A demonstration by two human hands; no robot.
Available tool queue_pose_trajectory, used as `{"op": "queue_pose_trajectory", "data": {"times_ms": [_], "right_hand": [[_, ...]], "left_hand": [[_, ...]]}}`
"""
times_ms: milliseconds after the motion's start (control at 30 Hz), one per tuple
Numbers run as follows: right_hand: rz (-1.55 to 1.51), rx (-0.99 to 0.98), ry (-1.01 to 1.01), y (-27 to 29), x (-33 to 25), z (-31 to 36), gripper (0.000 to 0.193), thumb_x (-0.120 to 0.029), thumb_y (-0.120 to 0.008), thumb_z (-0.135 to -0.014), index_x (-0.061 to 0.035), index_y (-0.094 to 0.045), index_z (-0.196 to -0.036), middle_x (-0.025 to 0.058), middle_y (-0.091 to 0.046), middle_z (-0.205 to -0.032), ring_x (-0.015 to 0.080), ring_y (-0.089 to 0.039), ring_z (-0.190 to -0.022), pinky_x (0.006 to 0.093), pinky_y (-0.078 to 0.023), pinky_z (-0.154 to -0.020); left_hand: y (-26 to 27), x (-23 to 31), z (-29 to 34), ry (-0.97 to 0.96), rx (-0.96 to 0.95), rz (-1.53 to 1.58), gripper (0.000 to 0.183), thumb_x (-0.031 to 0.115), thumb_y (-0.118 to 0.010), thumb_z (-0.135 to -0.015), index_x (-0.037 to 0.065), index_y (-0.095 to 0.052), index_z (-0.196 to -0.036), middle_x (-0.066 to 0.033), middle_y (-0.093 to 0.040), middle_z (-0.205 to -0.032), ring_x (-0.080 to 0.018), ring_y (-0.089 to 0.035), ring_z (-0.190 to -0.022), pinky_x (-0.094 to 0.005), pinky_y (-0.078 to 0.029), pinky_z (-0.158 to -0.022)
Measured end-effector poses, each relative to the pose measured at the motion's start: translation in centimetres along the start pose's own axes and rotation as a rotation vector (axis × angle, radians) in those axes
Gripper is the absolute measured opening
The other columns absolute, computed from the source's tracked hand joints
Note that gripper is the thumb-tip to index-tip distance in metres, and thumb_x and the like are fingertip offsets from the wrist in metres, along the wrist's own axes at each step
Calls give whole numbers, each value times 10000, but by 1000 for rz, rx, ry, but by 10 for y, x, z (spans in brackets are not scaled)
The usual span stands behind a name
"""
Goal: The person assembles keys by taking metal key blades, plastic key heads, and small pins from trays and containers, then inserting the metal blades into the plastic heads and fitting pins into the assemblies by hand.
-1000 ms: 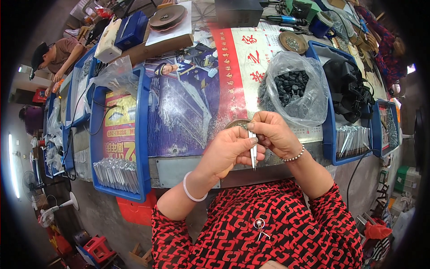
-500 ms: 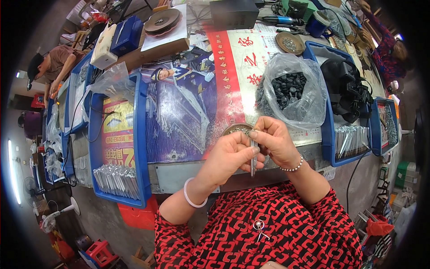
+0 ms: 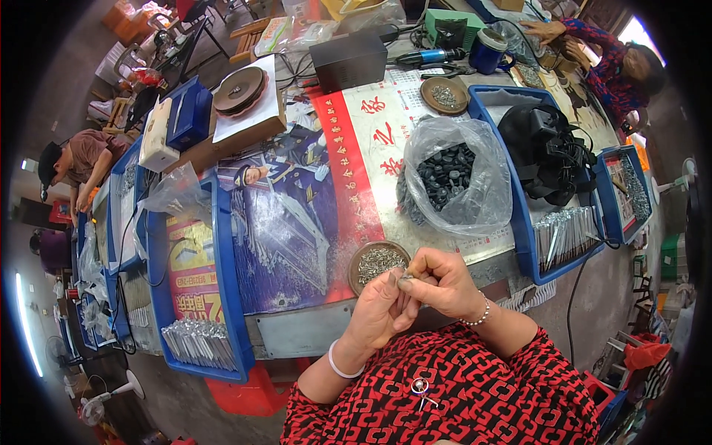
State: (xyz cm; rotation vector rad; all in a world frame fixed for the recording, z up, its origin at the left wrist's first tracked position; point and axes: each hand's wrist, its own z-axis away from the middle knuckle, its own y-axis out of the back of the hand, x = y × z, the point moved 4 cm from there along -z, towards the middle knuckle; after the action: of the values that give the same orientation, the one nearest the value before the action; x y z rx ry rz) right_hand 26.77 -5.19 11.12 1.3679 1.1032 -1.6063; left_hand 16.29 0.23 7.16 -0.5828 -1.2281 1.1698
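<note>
My left hand and my right hand meet fingertip to fingertip over the bench's front edge. Both are closed, pinching at a small metallic bit between them; fingers cover most of it, so its kind cannot be made out. Just beyond my left fingers stands a round brown dish holding many small metal pieces. Farther off, a clear plastic bag, its mouth wide, holds black knob-like parts.
Blue trays with flat metal strips flank me; black strapped gear lies in the right one. Behind are another brown dish and a black box. People work at far left and far right.
The slim metal piece that pointed down between my hands no longer shows clearly. My left hand has turned upward and lower, and the view has shifted, uncovering the brown dish.
</note>
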Motion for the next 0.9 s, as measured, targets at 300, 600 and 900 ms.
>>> {"op": "queue_pose_trajectory", "data": {"times_ms": [300, 600, 900], "right_hand": [[-21, 78, 11, 43, -8, -9, 96, -78, -556, -874, 18, -549, -876, 10, -578, -733, 53, -538, -660, 207, -436, -587], [781, 389, 244, 115, -11, -49, 119, -26, -553, -830, 16, -580, -938, 104, -615, -837, 179, -591, -726, 269, -455, -672], [1273, 318, 57, 100, 23, -84, 170, -158, -612, -772, -35, -523, -849, 138, -600, -821, 312, -594, -807, 417, -466, -685]], "left_hand": [[-4, 0, 6, 111, -58, 8, 375, 396, -432, -924, 31, -504, -967, -23, -442, -623, -48, -318, -443, -173, -253, -408], [-2, -8, 9, 88, -80, 51, 368, 386, -425, -926, 29, -483, -990, -25, -434, -684, -73, -343, -490, -194, -283, -462], [4, -1, 17, 113, -59, 71, 294, 319, -417, -951, 32, -480, -978, -22, -424, -709, -66, -320, -496, -191, -272, -467]]}}
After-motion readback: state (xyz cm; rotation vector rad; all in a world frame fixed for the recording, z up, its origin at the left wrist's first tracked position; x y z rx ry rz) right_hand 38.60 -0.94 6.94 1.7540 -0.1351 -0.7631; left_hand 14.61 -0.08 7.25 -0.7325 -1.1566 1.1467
